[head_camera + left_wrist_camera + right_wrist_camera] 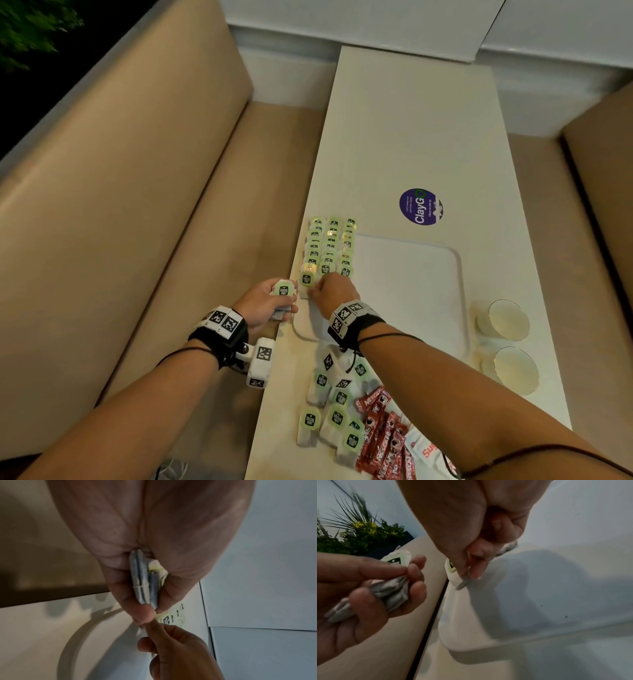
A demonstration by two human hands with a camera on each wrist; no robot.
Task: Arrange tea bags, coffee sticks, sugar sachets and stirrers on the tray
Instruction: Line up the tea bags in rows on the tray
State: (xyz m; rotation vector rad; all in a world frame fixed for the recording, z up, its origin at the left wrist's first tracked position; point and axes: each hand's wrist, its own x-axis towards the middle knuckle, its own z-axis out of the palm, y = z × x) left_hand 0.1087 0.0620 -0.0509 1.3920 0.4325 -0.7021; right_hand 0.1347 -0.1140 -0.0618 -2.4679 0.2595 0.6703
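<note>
the left hand held a small stack of tea bags just off the table's left edge, fingers and thumb curled round them; the left wrist view showed the bags pressed flat together, edge on. my guess was that it served as a magazine, kept close beside the work so each bag had only a short way to travel.

the right hand was at the tray's 9 o'clock side, thumb and forefinger pinching one tea bag low at the tray's rim. that bag sat at the near end of the leftmost row, and it looked as though it was being laid to overlap the one behind it, labels up, so the rows read like shingles.

the tray held three rows of tea bags running toward 12 o'clock along its left side; whether the outermost row lay fully inside the rim i could not tell. the rest of the tray, from the centre to 3 o'clock, showed bare white.

at 6 o'clock from the tray, on the table, lay loose tea bags, red coffee sticks and, at the frame's bottom edge, a white sugar sachet. two glass tumblers stood at the tray's 4 o'clock; what they contained was not clear. no stirrers were visible.

the tea-bag stage seemed well along, the others not yet begun.
</note>
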